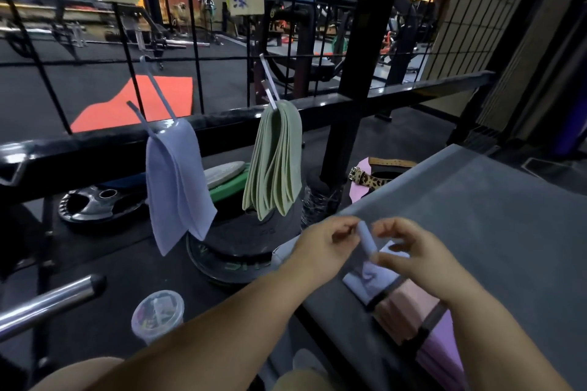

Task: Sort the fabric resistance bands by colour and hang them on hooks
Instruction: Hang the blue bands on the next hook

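- Head view, near right: the left hand (327, 241) and right hand (409, 252) pinch 1 lavender band (365, 240) between curled fingertips, above the grey table (508, 232).
- Farther left, hung lavender bands (178, 181) and green bands (274, 165) drape from 2 hooks (268, 86).

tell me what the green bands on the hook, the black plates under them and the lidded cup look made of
Green bands: soft matte fabric, seemingly; they drape in limp folds with no shine.
Black plates: likely rubber-coated, dull black with moulded lettering, though metal underneath cannot be told.
Cup: clear plastic, glossy; contents show through its lid.
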The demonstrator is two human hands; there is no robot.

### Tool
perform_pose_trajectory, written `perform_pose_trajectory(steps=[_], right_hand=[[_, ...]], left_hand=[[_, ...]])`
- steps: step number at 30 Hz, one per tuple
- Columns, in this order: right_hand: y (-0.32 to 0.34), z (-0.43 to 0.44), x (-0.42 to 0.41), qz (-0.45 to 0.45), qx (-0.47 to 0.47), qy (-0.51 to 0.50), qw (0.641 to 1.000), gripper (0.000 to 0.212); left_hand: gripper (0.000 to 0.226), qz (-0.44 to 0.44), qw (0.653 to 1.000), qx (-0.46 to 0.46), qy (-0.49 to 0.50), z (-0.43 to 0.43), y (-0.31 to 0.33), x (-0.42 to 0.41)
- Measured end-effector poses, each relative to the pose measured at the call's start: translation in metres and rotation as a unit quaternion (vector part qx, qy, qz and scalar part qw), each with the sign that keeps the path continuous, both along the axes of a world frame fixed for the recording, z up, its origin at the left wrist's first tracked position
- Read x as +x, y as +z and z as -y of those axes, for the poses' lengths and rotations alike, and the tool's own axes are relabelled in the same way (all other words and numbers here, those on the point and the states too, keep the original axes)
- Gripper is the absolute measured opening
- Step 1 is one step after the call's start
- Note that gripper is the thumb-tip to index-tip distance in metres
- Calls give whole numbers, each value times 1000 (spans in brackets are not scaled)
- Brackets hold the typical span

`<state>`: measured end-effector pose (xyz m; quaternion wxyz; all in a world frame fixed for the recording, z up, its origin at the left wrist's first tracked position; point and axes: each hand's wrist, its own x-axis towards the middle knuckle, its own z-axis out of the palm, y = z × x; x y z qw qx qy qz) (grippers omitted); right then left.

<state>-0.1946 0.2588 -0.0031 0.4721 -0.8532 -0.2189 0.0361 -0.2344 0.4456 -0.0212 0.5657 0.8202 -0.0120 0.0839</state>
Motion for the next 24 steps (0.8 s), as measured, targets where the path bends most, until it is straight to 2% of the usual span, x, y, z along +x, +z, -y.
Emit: perform_pose_trajectory(steps=[4, 6, 8, 10, 14, 16, 19, 24], right_hand=[[23, -11, -10, -13, 115, 37, 993, 36], [34, -19, -17, -23, 173, 54, 983, 54], [45, -28, -23, -24, 206, 63, 976, 64], [56, -39, -31, -14, 220, 80, 972, 55], [70, -60, -45, -19, 225, 121, 967, 46], [76, -70, -54, -26, 213, 129, 968, 41], [82, -85, -63, 0, 188, 130, 974, 44], [94, -115, -77, 1, 206, 172, 963, 44]], left_hand=[[36, 13, 994, -87, -60, -15, 32, -16], [42, 9, 990, -119, -79, -23, 42, -23], [58, 17, 989, -114, -90, -31, 47, -30], [73, 36, 990, -96, -98, -38, 54, -40], [87, 73, 992, -19, -105, -52, 67, -60], [85, 89, 992, 28, -88, -61, 70, -69], [74, 112, 991, 55, -56, -75, 73, -84], [66, 125, 991, -5, -38, -97, 79, -112]])
